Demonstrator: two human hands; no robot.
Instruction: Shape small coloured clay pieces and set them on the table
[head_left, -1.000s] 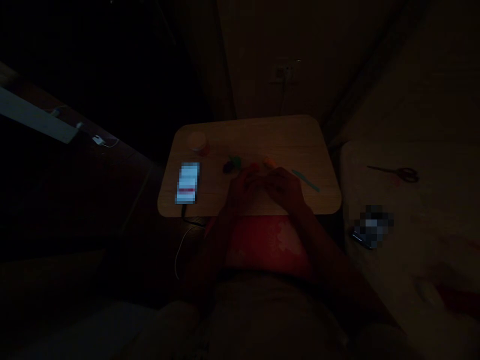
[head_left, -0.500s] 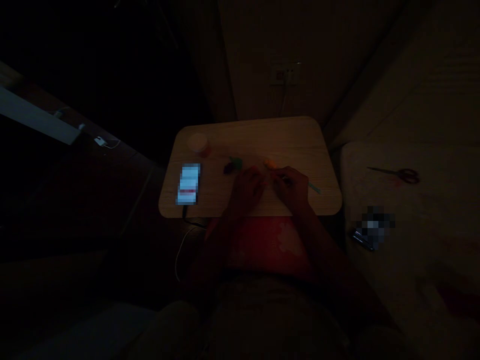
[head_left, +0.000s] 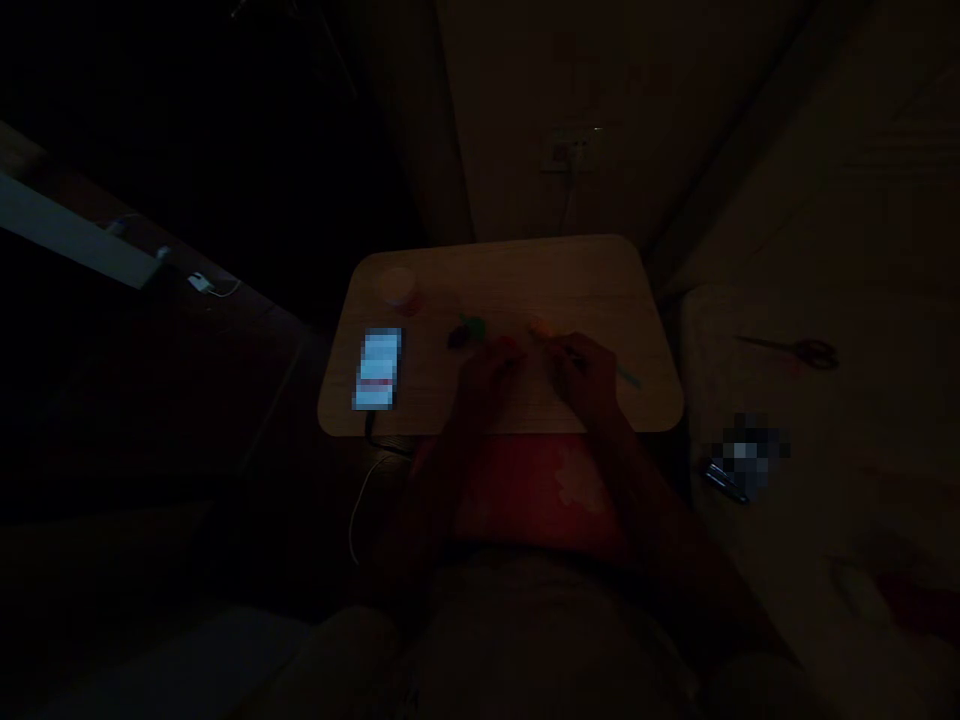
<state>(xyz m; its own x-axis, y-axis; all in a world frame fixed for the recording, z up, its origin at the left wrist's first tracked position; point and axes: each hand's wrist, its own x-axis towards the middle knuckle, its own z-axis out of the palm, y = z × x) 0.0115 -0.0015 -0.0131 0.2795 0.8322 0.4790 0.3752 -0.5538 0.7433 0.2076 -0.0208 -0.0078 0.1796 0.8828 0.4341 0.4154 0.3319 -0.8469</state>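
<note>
The light is very dim. My left hand [head_left: 484, 378] is over the small wooden table [head_left: 600, 275], fingers curled in around a small red lump [head_left: 510, 345]. Close to its right, my right hand [head_left: 586, 372] is closed in a pinch; what its fingers hold is too dark to make out. A thin pale green strip [head_left: 628, 375] shows beside the right hand's outer edge; whether the hand touches it, I cannot tell. An orange lump [head_left: 538, 327] lies just beyond the right fingertips. Beyond my left hand are a green piece [head_left: 475, 327] and a dark lump [head_left: 457, 337].
A lit phone [head_left: 378, 368] with a cable lies on the table's left side, and a round tub [head_left: 397, 285] stands behind it. On the pale surface at right are scissors [head_left: 806, 350] and a dark shiny object [head_left: 739, 462]. A wall socket [head_left: 570, 150] holds a plug.
My left hand has shifted slightly left, away from the right hand, and the red lump shows more clearly at its fingers. My right hand has barely moved. The picture is darker.
</note>
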